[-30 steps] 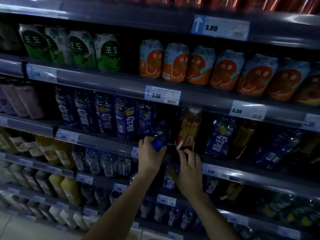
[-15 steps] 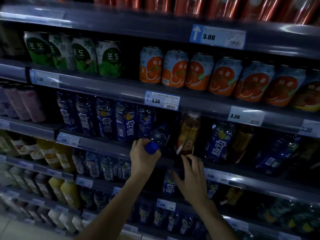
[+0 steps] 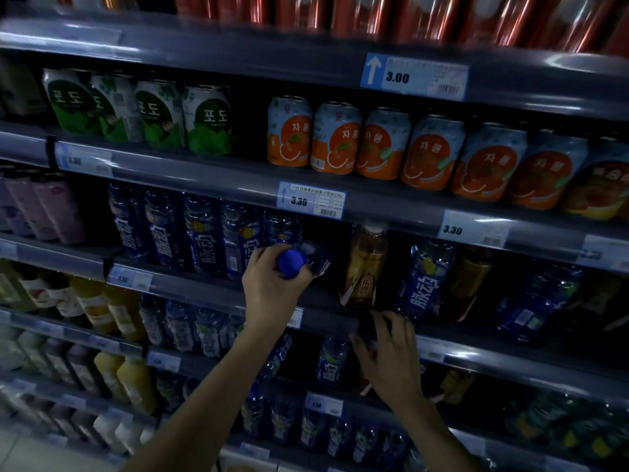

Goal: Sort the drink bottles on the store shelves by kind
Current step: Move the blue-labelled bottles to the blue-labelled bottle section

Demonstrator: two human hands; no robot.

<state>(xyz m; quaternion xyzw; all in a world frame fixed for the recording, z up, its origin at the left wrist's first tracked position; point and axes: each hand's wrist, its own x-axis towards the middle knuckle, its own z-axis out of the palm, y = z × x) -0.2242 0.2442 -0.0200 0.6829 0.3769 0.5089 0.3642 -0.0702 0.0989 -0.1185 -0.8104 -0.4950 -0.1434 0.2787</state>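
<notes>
Blue-capped bottle (image 3: 306,258), tilted, gripped at its neck in my left hand (image 3: 272,287); my right hand (image 3: 388,356) spread, fingers at shelf edge (image 3: 326,316).

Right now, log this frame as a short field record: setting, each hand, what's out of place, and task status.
setting: dim store shelves stocked with drink cans and bottles
left hand: gripping a blue-capped bottle by its top, bottle tilted cap-out at the shelf edge
right hand: open, fingers spread at the shelf lip below the amber tea bottle, holding nothing
out of place: amber tea bottle stands between the blue bottles and another blue bottle
task status: sorting unfinished
</notes>
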